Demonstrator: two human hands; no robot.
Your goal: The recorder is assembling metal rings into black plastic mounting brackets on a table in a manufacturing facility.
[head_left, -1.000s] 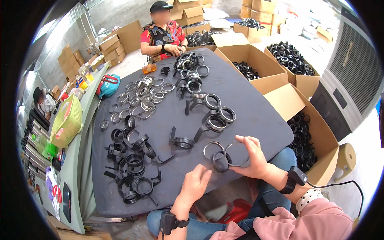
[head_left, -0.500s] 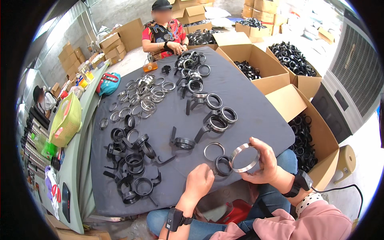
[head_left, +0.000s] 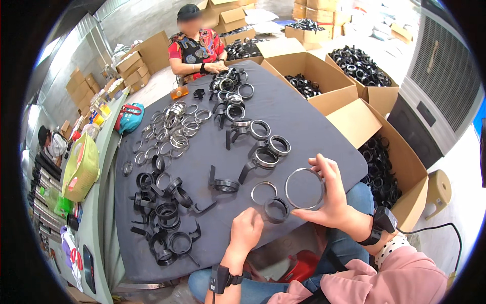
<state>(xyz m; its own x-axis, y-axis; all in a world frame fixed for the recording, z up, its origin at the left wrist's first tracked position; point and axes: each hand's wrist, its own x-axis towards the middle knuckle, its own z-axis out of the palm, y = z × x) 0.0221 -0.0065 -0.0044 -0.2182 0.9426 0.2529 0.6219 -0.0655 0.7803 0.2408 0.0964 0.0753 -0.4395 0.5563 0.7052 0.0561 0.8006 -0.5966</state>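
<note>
Hands flanking black ring, silver ring in the right one

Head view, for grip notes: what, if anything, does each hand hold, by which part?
Right hand: silver ring, by its rim. Left hand: seemingly the black ring; where it grips is hidden.

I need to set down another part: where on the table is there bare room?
The table is bare between the row of ringed holders and its right edge, and between the silver ring heap and the lone black holder. Crowded: near left, with piled black holders, and by the left hand, with a loose silver ring and dark ring.
</note>
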